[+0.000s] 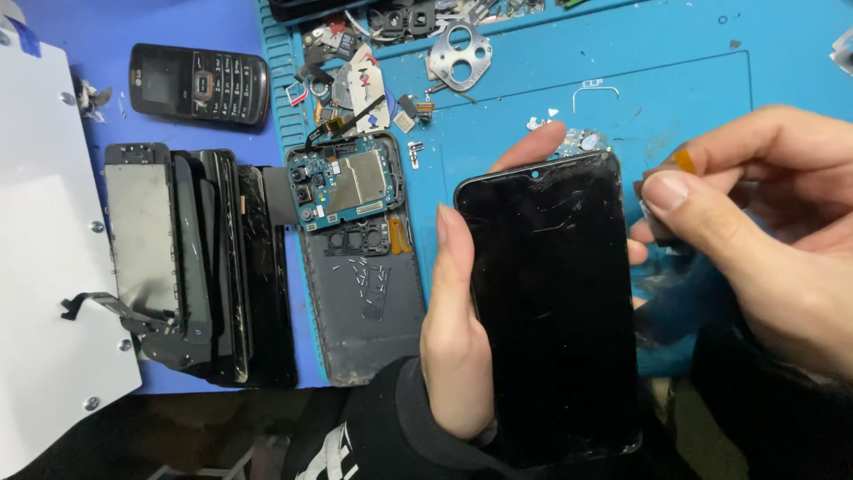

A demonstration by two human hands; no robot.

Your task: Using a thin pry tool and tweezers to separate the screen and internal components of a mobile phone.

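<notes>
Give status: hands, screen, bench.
Left hand grips black cracked phone screen by its edge. Right hand pinches a small orange-tipped piece at the screen's top right corner. Opened phone and stacked screens lie left, apart.

The left hand (458, 338) hides the left edge of the black phone screen (551, 302); its fingers go behind the glass, with only one fingertip showing above the top edge. The right hand (764, 231) is cut off by the right edge, and what its thumb and finger pinch is mostly covered. The stack of old screens (200, 267) overlaps, hiding the lower ones. The small parts (373, 53) at the top are too small to tell apart.
</notes>
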